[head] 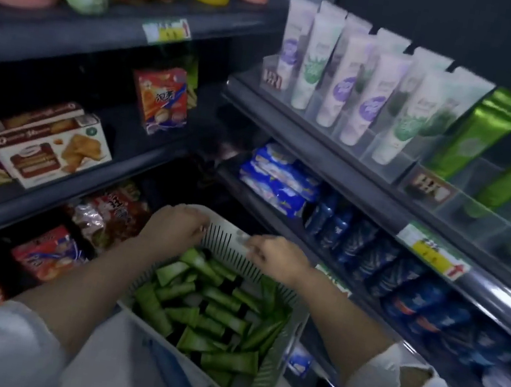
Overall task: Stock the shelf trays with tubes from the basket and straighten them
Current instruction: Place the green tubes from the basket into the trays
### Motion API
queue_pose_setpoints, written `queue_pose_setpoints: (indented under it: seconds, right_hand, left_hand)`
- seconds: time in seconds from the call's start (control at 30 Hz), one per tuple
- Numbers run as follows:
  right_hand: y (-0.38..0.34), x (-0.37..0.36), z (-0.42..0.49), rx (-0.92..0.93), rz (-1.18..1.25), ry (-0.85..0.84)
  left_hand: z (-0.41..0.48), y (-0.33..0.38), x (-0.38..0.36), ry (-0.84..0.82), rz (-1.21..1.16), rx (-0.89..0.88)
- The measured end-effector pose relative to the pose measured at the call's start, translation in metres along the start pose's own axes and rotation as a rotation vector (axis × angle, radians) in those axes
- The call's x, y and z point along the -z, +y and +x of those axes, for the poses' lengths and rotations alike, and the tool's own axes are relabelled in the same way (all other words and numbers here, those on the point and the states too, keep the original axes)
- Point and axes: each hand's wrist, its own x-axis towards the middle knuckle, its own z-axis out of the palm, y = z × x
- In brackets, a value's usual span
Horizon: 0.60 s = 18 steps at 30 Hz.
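A white slotted basket [264, 385] sits low in the middle of the view, filled with several green tubes [211, 313] lying in a jumble. My left hand [175, 226] grips the basket's far rim on the left. My right hand [274, 256] holds the same far rim on the right. On the upper right shelf, clear plastic trays [479, 208] hold upright shiny green tubes [478, 131], and beside them stand white tubes [342, 83] with purple and green labels.
Dark shelves surround the basket. Snack boxes [54, 144] and packets [162, 98] fill the left shelves. Blue packs [279, 180] and blue bottles [381, 256] line the shelf below the trays. Yellow price tags [435, 255] hang on the shelf edges.
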Motion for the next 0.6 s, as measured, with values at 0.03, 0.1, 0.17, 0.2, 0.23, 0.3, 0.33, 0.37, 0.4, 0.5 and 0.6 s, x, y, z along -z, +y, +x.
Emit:
queue_pose_setpoints:
  seconds: [0.03,0.1,0.17,0.2,0.23,0.3,0.33,0.37,0.4,0.5,0.6]
  right_hand:
    - [0.0,-0.014,0.007,-0.012,-0.001,-0.053]
    - [0.0,-0.041,0.019,-0.016,0.012,-0.131]
    - [0.003,-0.065,0.03,-0.032,0.055,-0.16]
    - [0.005,-0.078,0.036,-0.045,0.085,-0.174]
    - [0.008,-0.091,0.042,-0.054,0.087,-0.189]
    - [0.012,-0.114,0.055,-0.067,0.099,-0.233]
    - [0.015,-0.127,0.063,-0.07,0.113,-0.234]
    - [0.017,-0.139,0.073,-0.079,0.111,-0.233]
    - [0.019,-0.15,0.082,-0.085,0.103,-0.231]
    - [0.025,-0.181,0.113,-0.114,0.084,-0.218]
    - [0.017,-0.197,0.138,-0.064,0.096,-0.192]
  left_hand:
    - [-0.002,-0.004,-0.013,-0.045,-0.025,0.0]
    - [-0.004,-0.011,-0.041,-0.143,-0.081,0.002]
    - [-0.005,-0.019,-0.071,-0.25,-0.104,0.039]
    - [-0.005,-0.023,-0.088,-0.302,-0.112,0.053]
    - [-0.004,-0.027,-0.104,-0.348,-0.121,0.071]
    - [-0.002,-0.034,-0.137,-0.418,-0.149,0.109]
    - [0.0,-0.035,-0.15,-0.444,-0.162,0.124]
    - [0.002,-0.036,-0.16,-0.462,-0.173,0.14]
    - [0.005,-0.038,-0.172,-0.477,-0.185,0.158]
    - [0.013,-0.04,-0.198,-0.54,-0.168,0.23]
    - [0.016,-0.049,-0.221,-0.683,-0.106,0.25]
